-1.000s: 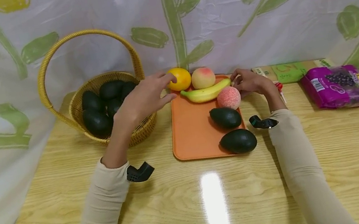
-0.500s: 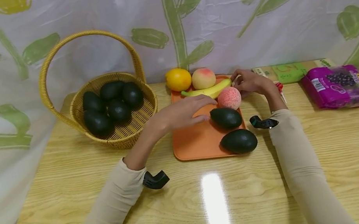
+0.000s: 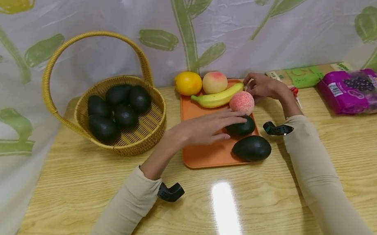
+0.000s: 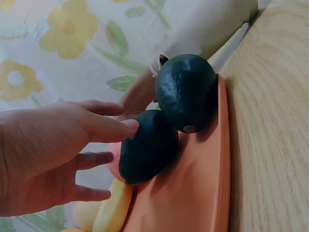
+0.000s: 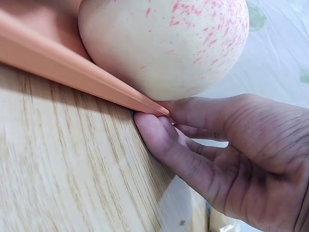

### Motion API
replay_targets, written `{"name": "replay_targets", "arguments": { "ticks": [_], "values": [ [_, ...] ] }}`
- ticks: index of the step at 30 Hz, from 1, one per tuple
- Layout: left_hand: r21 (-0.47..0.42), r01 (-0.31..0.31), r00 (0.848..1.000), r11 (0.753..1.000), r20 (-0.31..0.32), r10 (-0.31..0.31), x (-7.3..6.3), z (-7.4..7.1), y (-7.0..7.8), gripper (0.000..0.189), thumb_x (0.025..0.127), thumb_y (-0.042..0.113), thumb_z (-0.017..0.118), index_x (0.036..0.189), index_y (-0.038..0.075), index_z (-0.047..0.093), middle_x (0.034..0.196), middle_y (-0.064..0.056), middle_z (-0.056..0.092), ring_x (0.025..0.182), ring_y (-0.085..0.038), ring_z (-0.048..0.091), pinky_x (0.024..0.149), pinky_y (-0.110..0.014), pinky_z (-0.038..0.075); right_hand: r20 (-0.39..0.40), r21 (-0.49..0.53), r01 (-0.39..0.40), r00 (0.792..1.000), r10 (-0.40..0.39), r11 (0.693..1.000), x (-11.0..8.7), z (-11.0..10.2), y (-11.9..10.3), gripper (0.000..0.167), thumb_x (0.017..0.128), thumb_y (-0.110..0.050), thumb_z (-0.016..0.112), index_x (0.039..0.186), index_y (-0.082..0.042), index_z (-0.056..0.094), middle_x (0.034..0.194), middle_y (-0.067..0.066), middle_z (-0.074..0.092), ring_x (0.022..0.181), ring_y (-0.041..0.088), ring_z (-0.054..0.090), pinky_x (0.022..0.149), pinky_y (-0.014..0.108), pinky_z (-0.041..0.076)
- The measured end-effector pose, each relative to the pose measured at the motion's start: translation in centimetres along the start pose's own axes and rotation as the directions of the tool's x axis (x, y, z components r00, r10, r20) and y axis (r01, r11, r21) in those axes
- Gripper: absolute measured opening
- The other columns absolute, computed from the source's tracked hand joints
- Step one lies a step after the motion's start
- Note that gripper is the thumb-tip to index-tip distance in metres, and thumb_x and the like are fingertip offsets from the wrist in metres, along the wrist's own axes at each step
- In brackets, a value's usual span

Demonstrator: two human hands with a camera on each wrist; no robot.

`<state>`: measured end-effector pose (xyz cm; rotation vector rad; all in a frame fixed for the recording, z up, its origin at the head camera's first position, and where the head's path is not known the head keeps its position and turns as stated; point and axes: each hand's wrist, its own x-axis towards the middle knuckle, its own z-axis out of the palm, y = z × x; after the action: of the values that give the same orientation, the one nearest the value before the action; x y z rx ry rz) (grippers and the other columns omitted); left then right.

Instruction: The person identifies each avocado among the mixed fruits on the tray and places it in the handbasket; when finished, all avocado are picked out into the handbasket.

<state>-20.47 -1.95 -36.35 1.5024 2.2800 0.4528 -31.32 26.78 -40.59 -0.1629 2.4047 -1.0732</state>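
Note:
My left hand (image 3: 205,129) reaches over the orange tray (image 3: 199,156), fingers extended across the farther avocado (image 3: 244,127). In the left wrist view, the thumb and fingers are spread beside that dark avocado (image 4: 149,150), thumb tip right at its skin. A second avocado (image 3: 252,148) lies at the tray's near right corner. On the tray's far right side, my right hand (image 3: 263,86) pinches its rim (image 5: 145,102) between thumb and fingers, just under a pink-speckled peach (image 5: 164,43). Next to the avocados sits this peach (image 3: 242,103), with a banana (image 3: 220,96) behind it.
A pale peach (image 3: 214,82) and a yellow-orange fruit (image 3: 188,83) sit along the tray's far edge. Left of the tray stands a wicker basket (image 3: 141,145) with a tall handle, holding several avocados. A purple bag (image 3: 360,91), green package (image 3: 303,76) and lollipop (image 3: 294,92) lie at right.
My left hand has moved from beside the yellow-orange fruit, toward me and right, across the tray to the farther avocado. My right hand stays at the tray's rim.

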Motion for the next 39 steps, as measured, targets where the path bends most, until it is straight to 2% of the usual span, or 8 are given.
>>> {"name": "replay_targets", "arguments": {
  "ticks": [7,13,17,20,25,28,35,39],
  "values": [
    [0.057,0.032,0.999,0.998,-0.042,-0.03,0.0,0.1,0.0,0.068,0.107,0.02,0.06,0.166,0.028,0.029,0.16,-0.005,0.041,0.149,-0.021,0.04,0.126,-0.035,0.035,-0.008,-0.015,0.002,1.0,-0.002,1.0,0.1,0.0,0.2,0.048,0.103,-0.007,0.057,0.146,0.002,0.038,0.13,0.024,0.055,0.102,0.023,0.062,0.079,0.029,0.06],
    [0.145,0.036,0.999,0.989,-0.043,-0.031,0.3,0.4,0.2,0.058,0.107,0.025,0.061,0.161,0.018,0.041,0.154,-0.012,0.043,0.135,-0.028,0.046,0.119,-0.04,0.041,-0.009,-0.005,-0.01,1.0,0.01,1.0,0.4,0.0,0.3,0.048,0.103,-0.006,0.058,0.147,0.002,0.038,0.13,0.023,0.054,0.1,0.021,0.062,0.079,0.03,0.061],
    [0.08,0.072,0.996,0.994,-0.053,-0.067,0.4,0.4,0.2,0.047,0.105,0.026,0.065,0.149,0.017,0.052,0.156,-0.007,0.044,0.144,-0.026,0.044,0.124,-0.039,0.038,-0.009,0.003,-0.009,1.0,0.009,1.0,0.5,0.0,0.3,0.048,0.103,-0.005,0.058,0.147,0.002,0.038,0.128,0.021,0.055,0.097,0.018,0.063,0.078,0.028,0.061],
    [0.035,0.072,0.995,0.997,-0.072,-0.07,0.4,0.4,0.2,0.039,0.103,0.027,0.067,0.138,0.016,0.054,0.151,-0.004,0.049,0.141,-0.023,0.047,0.122,-0.038,0.04,-0.007,0.01,-0.007,1.0,0.007,1.0,0.5,-0.1,0.3,0.048,0.103,-0.005,0.057,0.146,0.002,0.037,0.126,0.021,0.055,0.094,0.017,0.063,0.076,0.028,0.06],
    [0.116,0.067,0.992,0.991,-0.115,-0.054,0.2,0.5,0.1,0.053,0.103,0.026,0.067,0.152,0.018,0.049,0.146,-0.007,0.049,0.13,-0.024,0.051,0.114,-0.037,0.047,-0.005,0.0,-0.008,1.0,0.008,1.0,0.4,-0.2,0.2,0.049,0.103,-0.005,0.058,0.146,0.002,0.037,0.128,0.022,0.054,0.096,0.018,0.062,0.077,0.028,0.061],
    [0.171,0.107,0.988,0.979,-0.132,-0.085,0.0,0.5,0.0,0.06,0.103,0.025,0.067,0.159,0.02,0.044,0.145,-0.009,0.048,0.131,-0.025,0.051,0.112,-0.037,0.048,-0.003,0.001,-0.009,1.0,0.009,1.0,0.4,-0.1,0.1,0.049,0.103,-0.005,0.058,0.146,0.002,0.037,0.127,0.021,0.054,0.096,0.018,0.062,0.078,0.029,0.061],
    [0.161,0.236,0.962,0.958,-0.18,-0.206,-0.3,0.2,-0.4,0.064,0.1,0.033,0.071,0.152,0.008,0.042,0.153,-0.01,0.049,0.141,-0.025,0.05,0.12,-0.038,0.044,-0.003,0.006,-0.012,1.0,0.012,1.0,0.5,0.0,0.1,0.048,0.102,-0.003,0.057,0.146,0.002,0.037,0.123,0.02,0.055,0.09,0.017,0.062,0.076,0.028,0.061],
    [0.233,0.275,0.954,0.933,-0.189,-0.234,-0.7,-0.2,-0.6,0.053,0.102,0.039,0.067,0.147,0.016,0.051,0.137,-0.01,0.057,0.122,-0.029,0.059,0.105,-0.04,0.054,-0.005,-0.008,-0.009,1.0,0.009,1.0,0.3,0.1,0.2,0.049,0.102,-0.005,0.058,0.146,0.002,0.037,0.124,0.02,0.054,0.092,0.018,0.061,0.075,0.026,0.059]
  ]
}}
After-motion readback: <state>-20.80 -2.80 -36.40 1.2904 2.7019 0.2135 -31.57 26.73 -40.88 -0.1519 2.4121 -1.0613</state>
